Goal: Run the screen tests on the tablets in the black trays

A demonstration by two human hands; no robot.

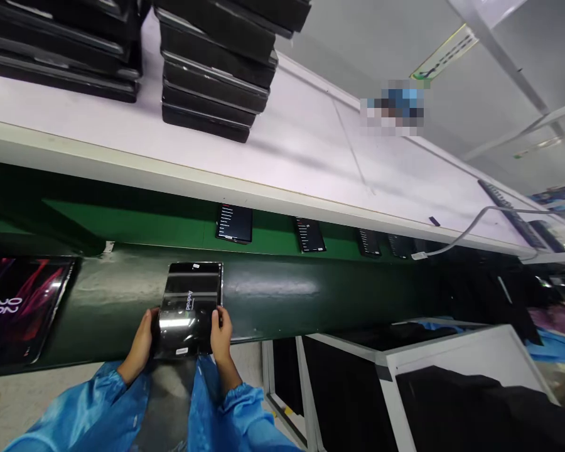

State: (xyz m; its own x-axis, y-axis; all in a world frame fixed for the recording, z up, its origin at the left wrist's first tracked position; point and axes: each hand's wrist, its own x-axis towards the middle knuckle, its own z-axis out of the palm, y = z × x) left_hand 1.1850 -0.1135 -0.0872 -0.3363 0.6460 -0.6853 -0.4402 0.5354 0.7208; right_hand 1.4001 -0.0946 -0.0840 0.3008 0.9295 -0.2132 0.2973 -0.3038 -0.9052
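A black tablet (188, 298) with "Android" lit sideways on its glossy screen is held over the near edge of the dark green bench. My left hand (144, 342) grips its left side, the fingers mostly hidden behind it. On the opposite side, my right hand (221, 333) is closed around the edge with the thumb toward the front. To the left, a larger tablet (23, 307) lies on the bench, its red and black screen showing "02 29".
Phone-sized devices (235, 223) with lit lists lie in a row under the white shelf (311, 144). Stacks of black devices (211, 81) stand on the shelf. A grey cable (471, 226) hangs over its edge. White-framed black panels (348, 383) stand at lower right.
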